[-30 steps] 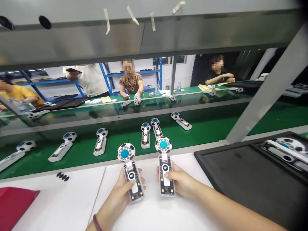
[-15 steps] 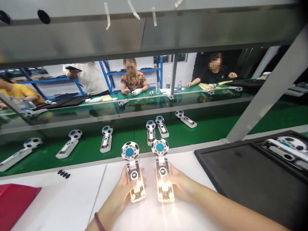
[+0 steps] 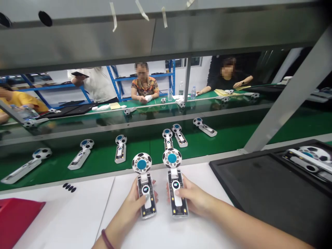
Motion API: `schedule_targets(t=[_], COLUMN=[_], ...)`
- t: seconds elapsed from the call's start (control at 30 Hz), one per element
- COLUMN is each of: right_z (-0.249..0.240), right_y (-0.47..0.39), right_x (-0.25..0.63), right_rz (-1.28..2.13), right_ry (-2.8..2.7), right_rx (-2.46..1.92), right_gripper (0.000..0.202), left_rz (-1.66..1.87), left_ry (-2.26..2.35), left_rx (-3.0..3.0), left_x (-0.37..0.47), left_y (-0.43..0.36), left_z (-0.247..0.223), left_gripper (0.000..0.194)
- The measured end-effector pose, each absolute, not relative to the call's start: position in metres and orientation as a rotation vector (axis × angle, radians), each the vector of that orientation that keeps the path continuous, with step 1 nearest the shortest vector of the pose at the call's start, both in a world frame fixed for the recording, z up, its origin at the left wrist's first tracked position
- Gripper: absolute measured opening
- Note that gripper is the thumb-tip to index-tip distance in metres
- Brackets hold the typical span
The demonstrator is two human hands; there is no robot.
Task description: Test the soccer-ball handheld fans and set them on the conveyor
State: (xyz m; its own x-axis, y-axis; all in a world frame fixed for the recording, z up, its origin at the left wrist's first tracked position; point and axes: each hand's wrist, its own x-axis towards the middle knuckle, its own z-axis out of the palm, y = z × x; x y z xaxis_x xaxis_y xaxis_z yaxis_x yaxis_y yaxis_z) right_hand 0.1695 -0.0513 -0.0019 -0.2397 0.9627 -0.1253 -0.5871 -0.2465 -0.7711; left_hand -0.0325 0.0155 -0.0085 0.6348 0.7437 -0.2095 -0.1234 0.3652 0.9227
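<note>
Factory assembly line: green conveyor belt (image 3: 220, 138) carrying handheld fans (image 3: 120, 148).

The two fans, the left fan (image 3: 145, 186) and the right fan (image 3: 175, 185), have glossy clear plastic handles over dark boards, and smooth white-and-black plastic heads with matt blue hubs. The counter (image 3: 77, 211) is covered in matt white sheet, smooth and paper-like. The belt (image 3: 223, 138) looks like green rubbery material with a slight sheen. The tray (image 3: 259, 186) is matt black plastic. The shelf (image 3: 155, 38) overhead is brushed grey metal, dully reflective, with strips of papery tape (image 3: 113, 17) stuck to it. The bin (image 3: 15, 218) is smooth red plastic.
</note>
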Motion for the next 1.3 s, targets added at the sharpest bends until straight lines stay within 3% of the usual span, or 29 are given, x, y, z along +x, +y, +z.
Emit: schedule_targets(t=[0.33, 0.93, 1.3], right_z=[-0.002, 0.001, 0.032], right_y=[-0.055, -0.054, -0.063], right_x=[0.170, 0.172, 0.191], right_rz=[1.778, 1.708, 1.622], right_ry=[-0.808, -0.806, -0.983], right_rx=[-0.734, -0.738, -0.728], right_gripper=[0.063, 0.060, 0.055], left_rz=[0.668, 0.662, 0.673], left_ry=[0.691, 0.703, 0.693], left_rx=[1.018, 1.026, 1.143], left_x=[-0.030, -0.030, -0.031], left_y=[0.010, 0.009, -0.011], left_z=[-0.008, -0.006, 0.035], left_gripper=[0.088, 0.082, 0.071])
